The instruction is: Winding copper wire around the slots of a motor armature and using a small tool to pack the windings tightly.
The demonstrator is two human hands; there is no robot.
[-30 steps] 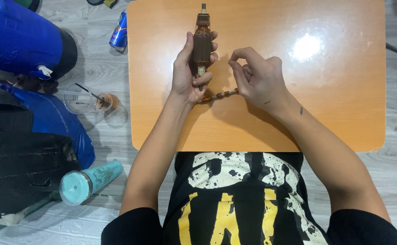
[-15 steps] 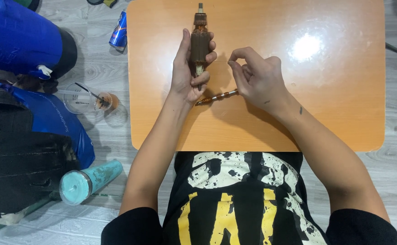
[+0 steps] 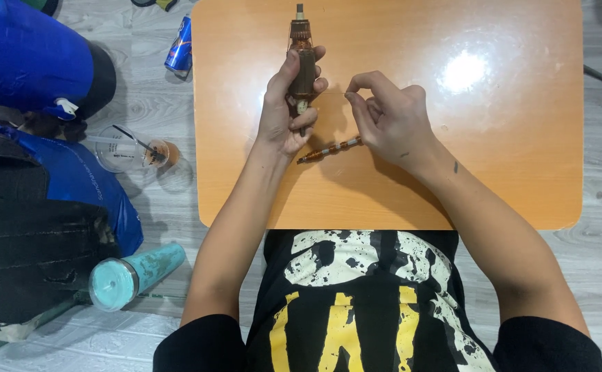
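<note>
The motor armature [image 3: 302, 58], a brown copper-wound cylinder w/ a shaft at each end, is held just above the counter [image 3: 521, 172], near the middle of its far edge, long axis running far-to-near. The left hand [image 3: 288, 110] is clenched round its lower half, thumb & fingers wrapping the body. The right hand [image 3: 390, 117] sits just beside it to the right, thumb & forefinger pinched on a fine wire [image 3: 332, 94] that stretches across to the armature; the other fingers are curled in. To do this well, judging from the pose: keep the wire taut & level, pull straight out from the winding rather than at an angle, hold the armature steady w/ the left so nothing kinks or snaps. A striped copper-wound rod [image 3: 330, 149] lies on the counter below both hands, touching neither as far as can be seen. Off the counter's left edge, on the floor: a drink can [image 3: 178, 45], a clear cup [image 3: 127, 148], a teal tumbler [image 3: 136, 275], a blue bag [image 3: 32, 58].
</note>
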